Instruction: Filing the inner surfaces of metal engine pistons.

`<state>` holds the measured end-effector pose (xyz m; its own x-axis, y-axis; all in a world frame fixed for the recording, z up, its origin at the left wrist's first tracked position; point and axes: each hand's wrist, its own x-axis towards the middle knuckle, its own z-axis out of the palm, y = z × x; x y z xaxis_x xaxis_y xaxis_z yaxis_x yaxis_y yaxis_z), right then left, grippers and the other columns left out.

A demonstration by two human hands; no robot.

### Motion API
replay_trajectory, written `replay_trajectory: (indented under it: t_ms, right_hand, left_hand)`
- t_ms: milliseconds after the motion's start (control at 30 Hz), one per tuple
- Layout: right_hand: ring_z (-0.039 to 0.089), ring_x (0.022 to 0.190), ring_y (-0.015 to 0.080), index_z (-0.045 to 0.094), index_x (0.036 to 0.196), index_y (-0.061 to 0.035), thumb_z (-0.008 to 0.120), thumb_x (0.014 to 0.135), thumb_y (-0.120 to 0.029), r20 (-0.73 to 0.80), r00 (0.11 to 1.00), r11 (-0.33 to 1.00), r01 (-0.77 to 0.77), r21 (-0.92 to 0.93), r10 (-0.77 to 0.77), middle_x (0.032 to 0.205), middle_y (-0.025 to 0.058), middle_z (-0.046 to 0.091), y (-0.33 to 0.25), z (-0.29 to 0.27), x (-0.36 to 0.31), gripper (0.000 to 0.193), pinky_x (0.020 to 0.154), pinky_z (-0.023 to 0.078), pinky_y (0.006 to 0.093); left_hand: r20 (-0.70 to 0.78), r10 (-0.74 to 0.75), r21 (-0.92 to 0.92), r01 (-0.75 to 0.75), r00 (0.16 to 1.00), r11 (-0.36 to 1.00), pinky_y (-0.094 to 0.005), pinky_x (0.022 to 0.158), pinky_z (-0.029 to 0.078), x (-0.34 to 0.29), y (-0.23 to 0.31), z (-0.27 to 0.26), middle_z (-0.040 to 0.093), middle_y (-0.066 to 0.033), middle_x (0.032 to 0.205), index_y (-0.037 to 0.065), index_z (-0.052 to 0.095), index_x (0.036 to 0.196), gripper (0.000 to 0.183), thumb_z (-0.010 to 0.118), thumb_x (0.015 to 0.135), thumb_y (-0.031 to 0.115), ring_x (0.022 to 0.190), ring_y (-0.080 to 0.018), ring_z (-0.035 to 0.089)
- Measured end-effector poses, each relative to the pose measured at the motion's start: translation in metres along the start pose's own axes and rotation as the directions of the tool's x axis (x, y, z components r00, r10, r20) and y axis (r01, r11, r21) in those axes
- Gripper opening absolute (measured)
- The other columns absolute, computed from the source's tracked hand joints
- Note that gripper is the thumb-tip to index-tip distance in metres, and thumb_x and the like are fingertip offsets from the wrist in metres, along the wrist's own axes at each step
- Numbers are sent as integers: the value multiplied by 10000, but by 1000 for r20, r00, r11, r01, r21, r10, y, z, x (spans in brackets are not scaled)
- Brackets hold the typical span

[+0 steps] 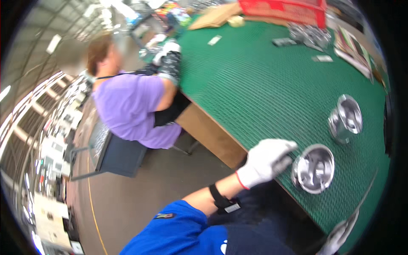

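Currently, left hand [266, 160] is empty, fingers loosely parted; near metal cup [315, 171] just beside it at 3 o'clock, far metal cup [347, 118] at near cup's 1. Right hand [339, 237], near cup's 5: can't tell grip.

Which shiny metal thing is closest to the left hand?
The lower metal part, just right of the gloved left hand; the upper metal part sits farther off.

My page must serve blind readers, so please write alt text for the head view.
A white-gloved left hand is beside the nearer of two shiny, hollow metal parts on a green table; the right hand, blurred, is near the lower right edge. Beyond, a person in purple is at the table's left side.
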<state>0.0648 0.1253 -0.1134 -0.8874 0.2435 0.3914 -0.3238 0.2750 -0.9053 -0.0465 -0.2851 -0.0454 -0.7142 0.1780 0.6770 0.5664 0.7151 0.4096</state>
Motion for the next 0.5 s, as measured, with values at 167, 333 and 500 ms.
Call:
replay_trajectory:
  t_ms: [167, 333, 500]
  right_hand:
    - [445, 744, 93, 376, 1470, -72, 443, 1001, -217, 19, 964, 957, -261, -125, 266, 1165, 69, 562, -92, 58, 20, 495, 589, 389, 229]
    - [490, 782, 129, 381, 1469, -72, 440, 1007, -233, 74, 912, 906, -385, -175, 402, 1272, 100, 554, -90, 50, 22, 493, 644, 445, 248]
    - [499, 811, 147, 376, 1476, -87, 407, 1017, -208, 80, 942, 933, -309, -187, 327, 1336, 115, 522, -95, 54, 26, 475, 700, 460, 258]
  left_hand:
    - [-13, -103, -3, 103, 995, 995, -359, 811, 532, -11, -3, 0, 681, -70, 1068, 94, 642, 1178, 422, 735, 770, 144, 961, -267, 653]
    - [-34, -83, -8, 82, 996, 997, -361, 804, 532, -5, -9, -3, 678, -63, 1084, 106, 634, 1195, 439, 738, 771, 151, 966, -268, 651]
    - [274, -246, -333, 331, 930, 883, -384, 923, 506, 18, -4, -19, 617, -143, 1208, 45, 545, 1292, 527, 704, 837, 260, 1072, -298, 625]
